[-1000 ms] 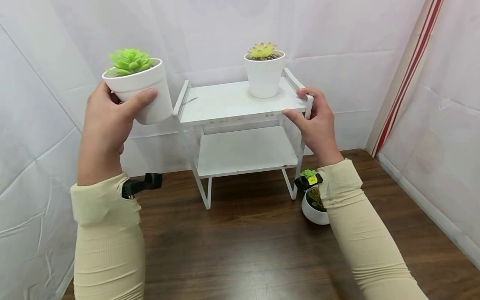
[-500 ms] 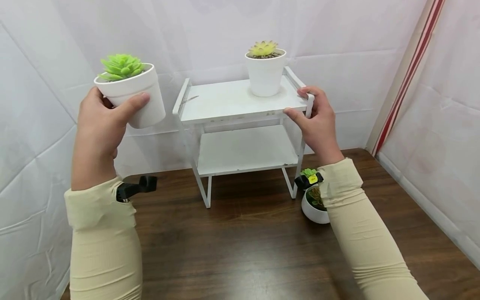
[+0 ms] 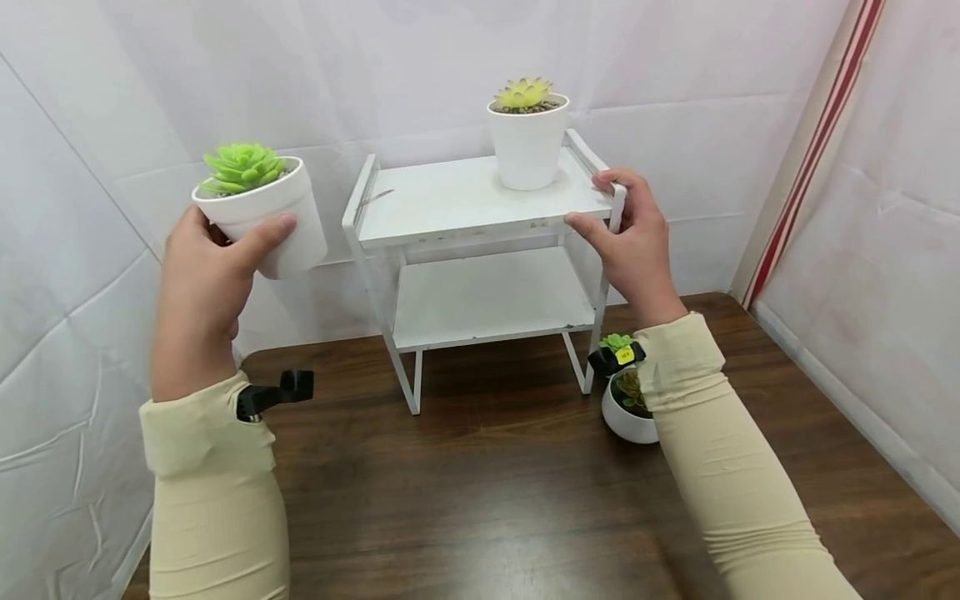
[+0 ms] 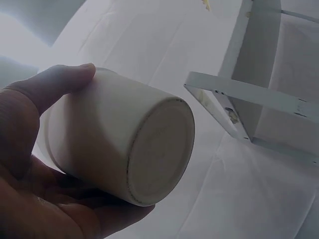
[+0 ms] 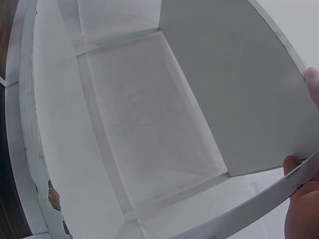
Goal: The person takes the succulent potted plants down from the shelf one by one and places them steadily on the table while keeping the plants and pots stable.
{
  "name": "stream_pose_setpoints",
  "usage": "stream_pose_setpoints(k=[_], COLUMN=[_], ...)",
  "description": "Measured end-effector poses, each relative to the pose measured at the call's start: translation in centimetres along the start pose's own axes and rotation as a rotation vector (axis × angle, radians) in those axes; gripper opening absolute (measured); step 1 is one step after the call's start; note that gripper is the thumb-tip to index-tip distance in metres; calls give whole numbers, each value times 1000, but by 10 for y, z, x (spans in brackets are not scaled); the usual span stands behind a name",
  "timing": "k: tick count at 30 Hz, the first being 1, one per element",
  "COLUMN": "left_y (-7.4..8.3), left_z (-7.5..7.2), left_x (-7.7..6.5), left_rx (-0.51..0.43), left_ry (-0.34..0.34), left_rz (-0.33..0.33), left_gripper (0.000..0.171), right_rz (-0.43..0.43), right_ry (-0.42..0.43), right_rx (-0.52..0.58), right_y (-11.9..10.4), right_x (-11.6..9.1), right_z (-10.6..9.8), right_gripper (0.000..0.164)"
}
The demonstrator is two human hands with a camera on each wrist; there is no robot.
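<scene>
I see the left hand (image 4: 20,149) gripping a white pot (image 4: 99,127), thumb (image 4: 65,82) above, fingers (image 4: 119,218) beneath, its scuffed base (image 4: 162,152) angled lower right. A white shelf frame (image 4: 254,93) stands apart at right, before creased pale sheeting (image 4: 214,189).

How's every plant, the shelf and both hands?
Shelf: standing, edge chipped
Bright green plant's pot: held up, tilted
Yellow plant's pot: upright on the shelf
White bowl planter: on table, partly hidden
Small green plant: partly hidden
Left hand: gripping the tilted pot
Right hand: gripping the shelf's corner
</scene>
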State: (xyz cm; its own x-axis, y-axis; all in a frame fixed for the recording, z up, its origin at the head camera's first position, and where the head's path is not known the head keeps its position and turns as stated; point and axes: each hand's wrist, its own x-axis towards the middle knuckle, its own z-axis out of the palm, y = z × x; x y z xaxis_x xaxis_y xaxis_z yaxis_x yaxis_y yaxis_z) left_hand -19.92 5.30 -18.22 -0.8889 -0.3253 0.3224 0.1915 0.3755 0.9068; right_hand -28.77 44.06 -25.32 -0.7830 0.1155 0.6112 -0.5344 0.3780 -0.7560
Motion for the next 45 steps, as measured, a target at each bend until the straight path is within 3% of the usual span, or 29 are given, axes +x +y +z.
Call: stream_pose_setpoints(k=[6,16,24,31,45], left_y=[-12,-25,-33,-41,-59], left_z=[2,8,10,15,19], left_x=[-2,-4,-7,-9,-12], left_rx=[12,-75,26,6,76], left_ry=[16,21,-17,-38,-100], left_rz=[-25,-42,-52,-52,-92], left_gripper=[66,74,78,79,90], right_rz=[-4,-1,-21,-18,-2], right_ry=[5,-3,13,14,6], right_rx=[-17,23,4,-5,-12], right_y=[15,4,17,15,17], right_x=[6,2,6,5,3], right_z=[2,0,0,-2,-4], right_gripper=[58,54,56,56,57])
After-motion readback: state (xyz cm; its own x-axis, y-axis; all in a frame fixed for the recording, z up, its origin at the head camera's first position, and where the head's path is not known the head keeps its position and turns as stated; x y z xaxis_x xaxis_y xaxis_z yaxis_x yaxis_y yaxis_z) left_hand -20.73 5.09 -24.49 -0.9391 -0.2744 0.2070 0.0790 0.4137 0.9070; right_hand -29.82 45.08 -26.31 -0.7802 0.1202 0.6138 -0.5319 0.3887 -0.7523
